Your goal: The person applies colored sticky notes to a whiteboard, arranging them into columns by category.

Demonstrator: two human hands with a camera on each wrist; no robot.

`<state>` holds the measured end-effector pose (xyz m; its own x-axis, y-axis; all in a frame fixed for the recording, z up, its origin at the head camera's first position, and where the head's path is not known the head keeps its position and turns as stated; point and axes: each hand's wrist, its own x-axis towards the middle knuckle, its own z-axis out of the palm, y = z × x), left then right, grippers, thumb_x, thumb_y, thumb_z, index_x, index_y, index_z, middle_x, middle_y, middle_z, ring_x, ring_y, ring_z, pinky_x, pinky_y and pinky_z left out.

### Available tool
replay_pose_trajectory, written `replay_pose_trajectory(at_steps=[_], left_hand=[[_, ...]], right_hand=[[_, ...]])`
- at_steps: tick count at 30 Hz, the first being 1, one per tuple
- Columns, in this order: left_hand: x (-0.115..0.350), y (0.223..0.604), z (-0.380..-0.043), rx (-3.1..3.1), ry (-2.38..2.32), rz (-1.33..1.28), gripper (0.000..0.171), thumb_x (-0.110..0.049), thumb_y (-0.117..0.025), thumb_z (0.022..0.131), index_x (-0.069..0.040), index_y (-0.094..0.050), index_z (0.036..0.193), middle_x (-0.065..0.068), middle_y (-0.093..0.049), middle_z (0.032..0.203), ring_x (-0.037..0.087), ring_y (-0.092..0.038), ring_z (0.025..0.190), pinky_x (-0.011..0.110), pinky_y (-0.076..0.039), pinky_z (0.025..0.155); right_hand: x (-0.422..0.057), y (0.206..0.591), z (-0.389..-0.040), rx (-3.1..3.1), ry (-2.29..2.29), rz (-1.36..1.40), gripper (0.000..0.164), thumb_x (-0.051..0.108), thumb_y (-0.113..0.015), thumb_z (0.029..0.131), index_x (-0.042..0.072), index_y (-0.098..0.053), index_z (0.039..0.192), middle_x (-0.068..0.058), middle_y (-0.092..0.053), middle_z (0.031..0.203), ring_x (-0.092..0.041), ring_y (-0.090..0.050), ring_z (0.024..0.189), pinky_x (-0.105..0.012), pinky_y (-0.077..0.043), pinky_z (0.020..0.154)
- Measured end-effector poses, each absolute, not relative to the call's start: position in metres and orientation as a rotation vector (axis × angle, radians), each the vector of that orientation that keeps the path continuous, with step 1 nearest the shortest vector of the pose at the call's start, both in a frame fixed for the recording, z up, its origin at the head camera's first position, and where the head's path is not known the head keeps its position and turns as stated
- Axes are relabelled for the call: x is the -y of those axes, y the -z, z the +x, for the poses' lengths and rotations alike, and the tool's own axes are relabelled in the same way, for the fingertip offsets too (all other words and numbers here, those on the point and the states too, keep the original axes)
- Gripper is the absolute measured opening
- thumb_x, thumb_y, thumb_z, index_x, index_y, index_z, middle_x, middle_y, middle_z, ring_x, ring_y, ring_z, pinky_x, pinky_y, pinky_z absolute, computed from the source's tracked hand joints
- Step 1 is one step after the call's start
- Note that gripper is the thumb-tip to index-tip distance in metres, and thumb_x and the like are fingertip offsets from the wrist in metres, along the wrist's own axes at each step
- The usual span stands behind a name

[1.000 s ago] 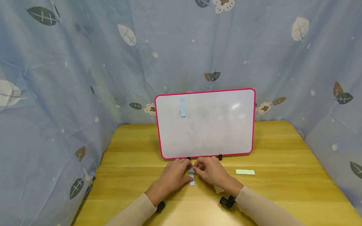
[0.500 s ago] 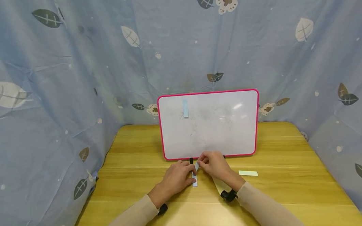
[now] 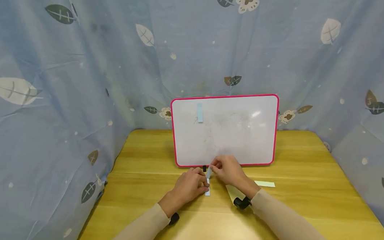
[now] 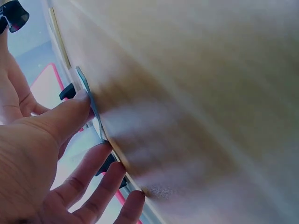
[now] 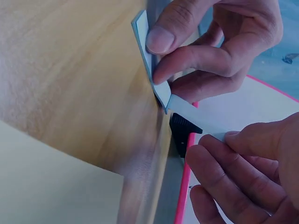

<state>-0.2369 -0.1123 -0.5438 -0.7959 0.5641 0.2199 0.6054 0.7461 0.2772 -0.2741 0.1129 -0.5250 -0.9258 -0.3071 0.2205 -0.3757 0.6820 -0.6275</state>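
A narrow pale-blue strip pad (image 3: 207,192), like a slim block of sticky notes, lies on the wooden table below the whiteboard (image 3: 232,139). My left hand (image 3: 188,185) grips it by thumb and fingers; in the right wrist view the pad (image 5: 148,56) shows a pale face and darker blue edge. My right hand (image 3: 228,170) pinches the free end of a thin pale strip (image 5: 191,112), pulled up from the pad's far end. That strip still meets the pad there. Another light-blue strip (image 3: 200,112) is stuck upright on the whiteboard's upper left.
A pale green strip (image 3: 265,184) lies on the table to the right. Under my right wrist is a pale yellow sheet (image 3: 234,194), partly covered. A black foot (image 3: 204,168) supports the pink-framed board. Patterned curtains (image 3: 188,55) surround the table (image 3: 148,155).
My right hand has moved forward toward the board, lifting the thin strip up from the pad. My left hand keeps its grip on the pad. The head view has shifted slightly.
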Motion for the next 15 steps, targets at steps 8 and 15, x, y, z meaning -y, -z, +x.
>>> replay_pose_trajectory(at_steps=[8, 15], left_hand=[[0.110, 0.543, -0.236, 2.831, 0.485, -0.958, 0.008, -0.032, -0.098, 0.098, -0.028, -0.093, 0.094, -0.002, -0.078, 0.122, 0.020, -0.071, 0.107, 0.034, -0.062, 0.082], [0.111, 0.541, -0.235, 2.827, 0.494, -0.971, 0.006, -0.028, -0.097, 0.099, -0.026, -0.093, 0.094, -0.001, -0.079, 0.125, 0.023, -0.072, 0.109, 0.038, -0.063, 0.085]], right_hand=[[-0.115, 0.512, -0.274, 2.759, -1.073, 0.566, 0.007, 0.015, -0.085, 0.107, 0.014, -0.087, 0.100, 0.000, -0.087, 0.093, -0.012, -0.081, 0.083, -0.037, -0.070, 0.080], [-0.117, 0.500, -0.270, 2.667, -1.169, 0.578, 0.006, 0.014, -0.085, 0.107, 0.012, -0.087, 0.102, -0.002, -0.088, 0.092, -0.013, -0.083, 0.080, -0.036, -0.070, 0.078]])
